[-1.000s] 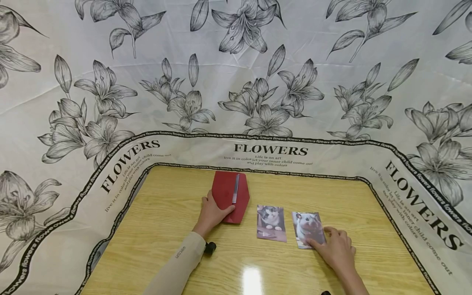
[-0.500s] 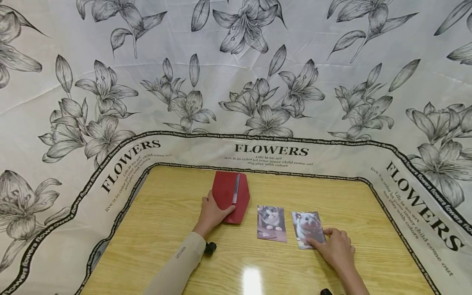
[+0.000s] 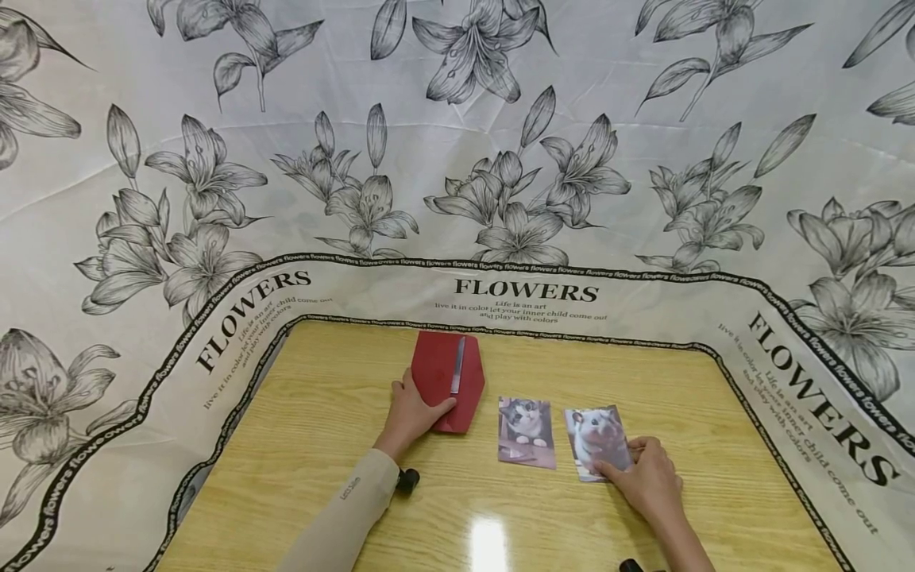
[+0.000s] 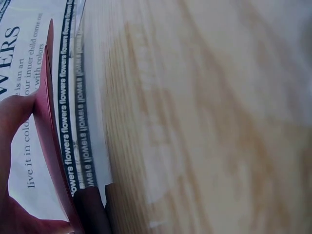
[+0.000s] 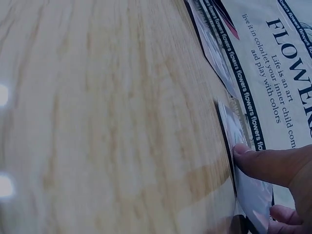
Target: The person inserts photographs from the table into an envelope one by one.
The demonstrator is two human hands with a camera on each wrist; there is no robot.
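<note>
My left hand [image 3: 411, 417] grips a red paper envelope [image 3: 436, 369] at its lower left, thumb on the front and fingers at the edge. A narrow silvery strip [image 3: 458, 367] shows at the envelope's slit. In the left wrist view the envelope [image 4: 48, 131] stands nearly edge-on, pinched between thumb and fingers. My right hand [image 3: 652, 481] pinches a photo card of a white hamster [image 3: 593, 433] by its lower right part, thumb on the picture. The right wrist view has this card [image 5: 248, 195] tilted, its edge over the wood. Between the hands lies a cat photo card [image 3: 526, 433].
The light wood table [image 3: 314, 381] carries all of these. A white cloth [image 3: 529, 291] with black flower prints and lettering rises around its back and sides. A black wrist-camera piece [image 3: 407, 481] sits beside the left sleeve [image 3: 350, 500].
The hamster card has tilted and shifted slightly up and left, with my right hand moving along with it. My left hand and the envelope look the same.
</note>
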